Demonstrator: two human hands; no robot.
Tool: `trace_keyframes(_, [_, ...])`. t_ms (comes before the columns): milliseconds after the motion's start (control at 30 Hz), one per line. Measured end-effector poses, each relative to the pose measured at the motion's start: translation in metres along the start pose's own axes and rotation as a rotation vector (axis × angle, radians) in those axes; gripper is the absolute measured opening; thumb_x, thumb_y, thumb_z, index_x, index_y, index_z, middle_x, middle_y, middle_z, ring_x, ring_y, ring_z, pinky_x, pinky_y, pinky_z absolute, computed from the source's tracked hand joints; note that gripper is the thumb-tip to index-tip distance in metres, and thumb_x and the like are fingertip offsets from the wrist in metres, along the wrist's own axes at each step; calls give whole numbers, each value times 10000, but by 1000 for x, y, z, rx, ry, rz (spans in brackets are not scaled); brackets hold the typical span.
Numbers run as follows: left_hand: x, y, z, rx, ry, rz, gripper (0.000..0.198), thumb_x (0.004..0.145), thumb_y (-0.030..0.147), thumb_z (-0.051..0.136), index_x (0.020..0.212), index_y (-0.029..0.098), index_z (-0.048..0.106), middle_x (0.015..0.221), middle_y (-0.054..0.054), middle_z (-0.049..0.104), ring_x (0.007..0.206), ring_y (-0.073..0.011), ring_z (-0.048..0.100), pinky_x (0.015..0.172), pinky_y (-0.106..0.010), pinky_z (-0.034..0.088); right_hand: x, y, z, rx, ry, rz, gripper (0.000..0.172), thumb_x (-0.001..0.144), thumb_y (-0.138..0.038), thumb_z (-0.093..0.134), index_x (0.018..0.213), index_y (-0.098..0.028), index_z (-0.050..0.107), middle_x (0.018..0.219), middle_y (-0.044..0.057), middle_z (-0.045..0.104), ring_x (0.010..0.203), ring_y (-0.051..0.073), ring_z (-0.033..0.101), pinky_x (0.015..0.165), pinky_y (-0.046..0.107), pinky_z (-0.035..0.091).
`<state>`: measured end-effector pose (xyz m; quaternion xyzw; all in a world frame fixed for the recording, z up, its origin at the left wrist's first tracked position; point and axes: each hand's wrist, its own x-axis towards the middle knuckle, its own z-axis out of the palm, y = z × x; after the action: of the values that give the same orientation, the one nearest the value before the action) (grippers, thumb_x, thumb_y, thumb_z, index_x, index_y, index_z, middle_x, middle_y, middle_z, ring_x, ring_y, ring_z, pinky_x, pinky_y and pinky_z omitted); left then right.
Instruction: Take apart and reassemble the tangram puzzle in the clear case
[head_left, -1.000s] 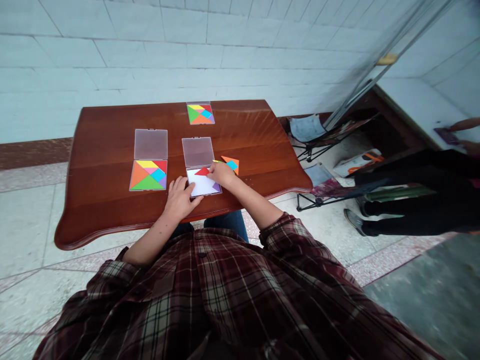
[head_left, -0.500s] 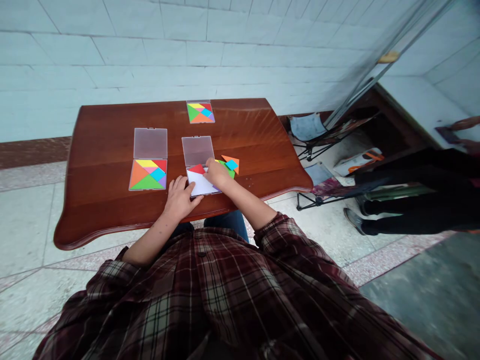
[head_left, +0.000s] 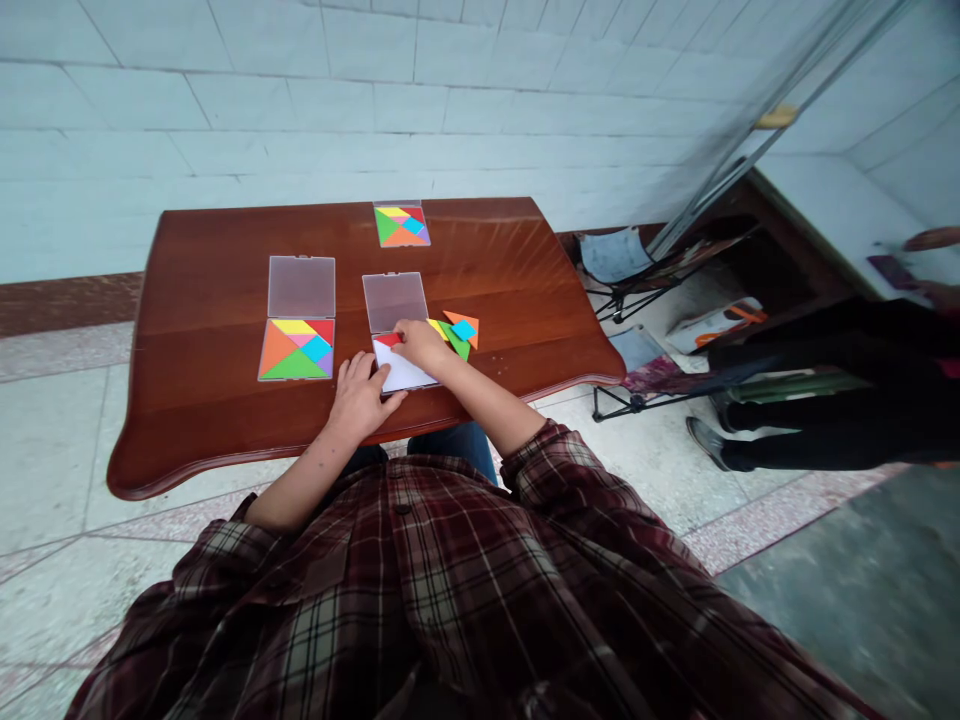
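An open tangram case [head_left: 409, 374] with a white base lies near the table's front edge, its clear lid [head_left: 395, 302] folded back. In its upper left corner is a red triangle piece [head_left: 387, 340], partly covered by my right hand [head_left: 421, 347], whose fingers are closed on it. My left hand [head_left: 360, 394] rests at the case's left front corner, fingers apart, thumb touching the edge. Right of the case lie loose pieces: an orange triangle [head_left: 466, 322], a blue square [head_left: 464, 331], a green triangle [head_left: 455, 341] and a yellow piece [head_left: 438, 329] half hidden by my right hand.
On the brown wooden table [head_left: 217, 290], a filled tangram case [head_left: 296, 348] with its lid open lies to the left. Another filled tangram [head_left: 403, 226] lies at the back edge. Folding stools [head_left: 637, 350] and a person in dark trousers [head_left: 810, 430] are at the right.
My right hand has moved left and slightly up with the red triangle, which now sits nearer the case's upper left corner. My left hand stays put.
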<state>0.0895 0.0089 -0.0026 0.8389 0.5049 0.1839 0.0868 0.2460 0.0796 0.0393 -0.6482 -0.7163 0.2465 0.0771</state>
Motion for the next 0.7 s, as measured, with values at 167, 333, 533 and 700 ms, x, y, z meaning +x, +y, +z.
trace_keyframes(167, [-1, 1, -1, 5, -4, -2, 464, 850, 482, 543, 1172, 160, 632, 1281, -177, 520, 1286, -378, 411, 1086, -559, 311, -5, 40, -21, 209, 108, 31, 130, 849, -254, 537, 910, -170, 615, 841, 3, 656, 743, 123, 569, 651, 226, 398])
trace_keyframes(333, [-2, -1, 2, 18, 24, 15, 454, 853, 487, 548, 1173, 175, 625, 1283, -169, 521, 1281, -375, 417, 1075, -554, 324, -3, 100, -46, 180, 307, 229, 224, 796, -193, 573, 1009, -136, 611, 899, 50, 665, 774, 142, 569, 690, 245, 411])
trace_keyframes(533, [-1, -2, 1, 43, 20, 25, 456, 857, 493, 543, 1173, 175, 621, 1272, -170, 523, 1276, -369, 423, 1070, -536, 337, -3, 133, -47, 152, 285, 320, 219, 839, -215, 545, 1029, -138, 620, 949, 89, 686, 814, 176, 600, 717, 274, 432])
trace_keyframes(700, [-1, 0, -1, -4, 7, 11, 449, 852, 484, 546, 1163, 169, 626, 1285, -179, 515, 1284, -379, 410, 1081, -553, 318, -12, 128, -50, 50, 302, 374, 383, 851, -265, 574, 1205, -120, 563, 1114, 154, 649, 967, 239, 610, 799, 324, 446])
